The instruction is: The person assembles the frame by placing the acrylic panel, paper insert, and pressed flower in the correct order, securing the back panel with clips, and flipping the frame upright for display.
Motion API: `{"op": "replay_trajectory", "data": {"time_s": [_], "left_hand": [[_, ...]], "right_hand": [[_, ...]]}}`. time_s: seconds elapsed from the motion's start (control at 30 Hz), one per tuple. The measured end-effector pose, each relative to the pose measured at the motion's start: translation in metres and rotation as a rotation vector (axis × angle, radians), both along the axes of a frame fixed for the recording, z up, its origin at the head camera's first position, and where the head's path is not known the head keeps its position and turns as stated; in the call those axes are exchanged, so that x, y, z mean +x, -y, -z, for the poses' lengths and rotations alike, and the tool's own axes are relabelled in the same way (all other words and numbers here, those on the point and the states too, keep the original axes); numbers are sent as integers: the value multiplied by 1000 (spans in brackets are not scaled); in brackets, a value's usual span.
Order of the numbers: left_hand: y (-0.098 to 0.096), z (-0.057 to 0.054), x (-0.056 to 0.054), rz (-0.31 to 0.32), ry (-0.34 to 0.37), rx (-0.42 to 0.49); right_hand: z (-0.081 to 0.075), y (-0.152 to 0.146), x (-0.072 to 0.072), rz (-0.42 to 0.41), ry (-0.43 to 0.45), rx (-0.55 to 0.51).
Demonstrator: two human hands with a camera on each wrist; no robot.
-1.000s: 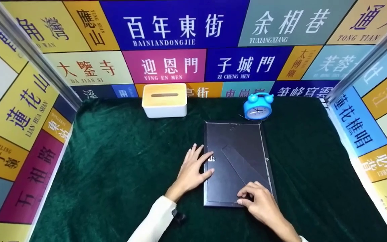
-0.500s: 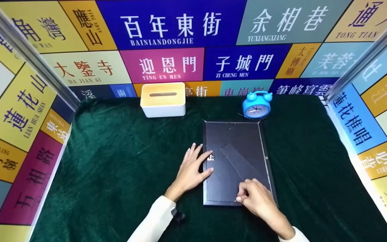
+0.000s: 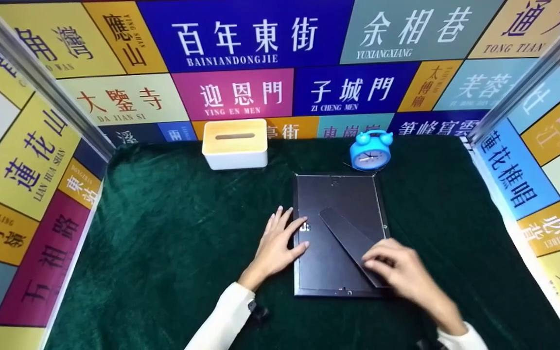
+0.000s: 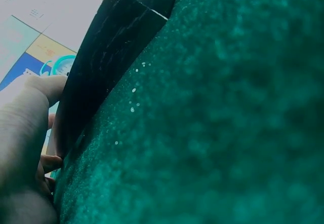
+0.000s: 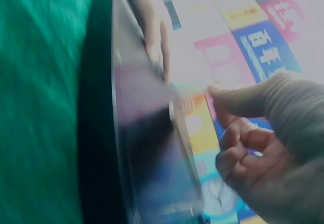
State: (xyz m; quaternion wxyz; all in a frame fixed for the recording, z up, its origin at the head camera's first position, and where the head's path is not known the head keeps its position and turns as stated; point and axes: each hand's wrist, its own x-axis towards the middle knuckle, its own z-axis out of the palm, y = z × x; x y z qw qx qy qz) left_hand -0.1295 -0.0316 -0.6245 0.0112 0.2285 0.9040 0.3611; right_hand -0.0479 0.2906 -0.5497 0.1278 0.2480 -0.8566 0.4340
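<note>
A black picture frame lies back up on the green cloth, its long stand leg slanting across the backing. My left hand rests at its left edge, thumb and forefinger spread onto the back. In the left wrist view the frame's dark side shows beside the left hand. Over the lower right of the frame is my right hand, blurred, with loosely bent fingers near the leg. The right wrist view has the right hand beside the frame back, thumb extended and nothing visibly held. Small metal fasteners sit at the rim.
A blue twin-bell alarm clock stands just behind the frame's top edge. Further left is a white tissue box with a wood-coloured lid. Panels with printed street names enclose the cloth-covered table at the back and sides.
My right hand has left the frame's bottom edge and moved up and right, uncovering the stand leg's lower end and a bottom fastener. The left hand keeps its place.
</note>
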Motion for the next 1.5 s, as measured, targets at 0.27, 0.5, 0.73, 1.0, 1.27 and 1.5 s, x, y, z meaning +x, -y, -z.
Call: {"op": "replay_trajectory", "data": {"time_s": [0.27,0.5,0.73,1.0,1.27,1.5], "left_hand": [[0,0,0,3,-11,5],[1,1,0,1,-14,4],[1,1,-1,0,-21,1],[1,0,1,-2,-13,-1],[1,0,1,-1,0,14],[1,1,-1,-1,-5,9]], "right_hand": [[26,-60,-24,149,10,-2],[37,-79,-32,64,45,19],[40,-82,-44,-47,14,31],[46,-87,-55,-180,-35,29],[46,-87,-60,-234,-28,12],[43,-86,-67,-265,-13,-2]]}}
